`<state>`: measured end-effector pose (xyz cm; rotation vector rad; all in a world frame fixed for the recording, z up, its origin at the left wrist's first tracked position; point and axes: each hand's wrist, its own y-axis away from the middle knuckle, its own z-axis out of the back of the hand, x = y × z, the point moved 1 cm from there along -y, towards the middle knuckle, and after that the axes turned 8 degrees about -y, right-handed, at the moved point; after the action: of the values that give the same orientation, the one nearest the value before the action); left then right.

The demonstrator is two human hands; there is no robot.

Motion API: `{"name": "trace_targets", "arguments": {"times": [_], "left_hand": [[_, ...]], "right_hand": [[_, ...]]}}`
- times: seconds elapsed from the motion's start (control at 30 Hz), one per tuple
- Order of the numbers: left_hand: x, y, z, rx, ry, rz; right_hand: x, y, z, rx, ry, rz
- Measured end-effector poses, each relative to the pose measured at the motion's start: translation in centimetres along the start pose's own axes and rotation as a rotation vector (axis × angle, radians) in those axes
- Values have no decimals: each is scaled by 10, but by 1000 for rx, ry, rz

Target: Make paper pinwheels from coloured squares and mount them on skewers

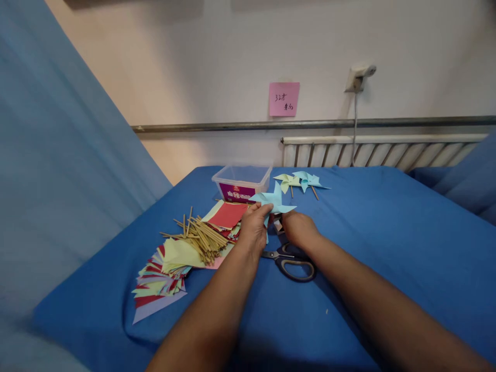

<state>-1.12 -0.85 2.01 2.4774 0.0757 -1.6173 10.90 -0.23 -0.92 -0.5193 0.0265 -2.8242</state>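
A light blue paper pinwheel [276,198] is pinched in my left hand [253,223], thumb on its front, above the middle of the blue-covered table. My right hand [300,228] is curled just right of the pinwheel. Its fingertips are hidden, so what they grip cannot be made out. A small box-like thing [279,226] shows partly between the two hands. Below them lies a pair of dark-handled scissors [296,268], its blades pointing left and partly behind my left wrist.
Left are wooden sticks [205,237], fanned coloured paper [160,281] and a red sheet [228,214] on more paper. A clear plastic box [242,175] stands behind. Finished pinwheels, one yellow-green [287,182] and one blue [309,180], lie at the back. The table [387,232] meets a wall.
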Motion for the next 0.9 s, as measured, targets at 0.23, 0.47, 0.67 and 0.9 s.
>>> {"name": "trace_targets", "arguments": {"times": [0.23,0.47,0.67,0.9], "left_hand": [[0,-1,0,13,-13,-1],[3,-3,1,22,-48,-1],[7,-5,1,38,-66,-25],[8,-6,1,48,-62,-39]], "right_hand": [[-4,-3,3,37,-21,41],[-1,-3,2,42,8,55],[-1,-1,0,32,25,63],[-1,-1,1,23,1,99]]}}
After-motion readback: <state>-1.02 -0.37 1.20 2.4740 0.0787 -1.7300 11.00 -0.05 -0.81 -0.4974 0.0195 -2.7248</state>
